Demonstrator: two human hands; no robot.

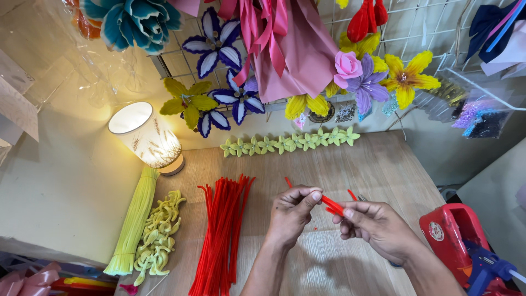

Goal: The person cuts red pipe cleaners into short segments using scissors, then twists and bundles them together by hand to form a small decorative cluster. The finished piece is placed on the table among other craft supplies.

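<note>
Red pipe cleaner [332, 204]: it sits between both hands just past the middle of the table [378, 164], towards 5 o'clock from centre. It looks feather-light, fuzzy and wire-cored, so I judge it bends where pushed and keeps the bend. Not fragile, not slippery.
Where to hold: close on either side of the spot being shaped, by the fingertips; a grip far out would only let it flop.
Loose ends: short red tips poke out at 11 o'clock and 1 o'clock of the hands, already bent.
Left hand [291, 215]: thumb and forefinger pinched narrow on the near end of the red piece, the other fingers curled under.
Right hand [377, 226]: fingers closed tight on the other end, thumb on top, no gap showing.
Bundle of red pipe cleaners [223, 235]: lies straight at 9 o'clock of the left hand, near but apart.
Curled yellow-green pieces [158, 234]: a heap further out at 9 o'clock.
Pale green stems [133, 222]: a long bundle beside that heap, at the table's left edge.
Lamp [146, 136]: lit, at 10 o'clock, at the back corner.
Row of small green flowers [290, 142]: along the far edge at 12 o'clock.
Finished flowers on wire grid [230, 82]: purple, yellow and pink, hanging above.
Red glue gun stand [449, 233]: at 3 o'clock, off the table edge.
</note>
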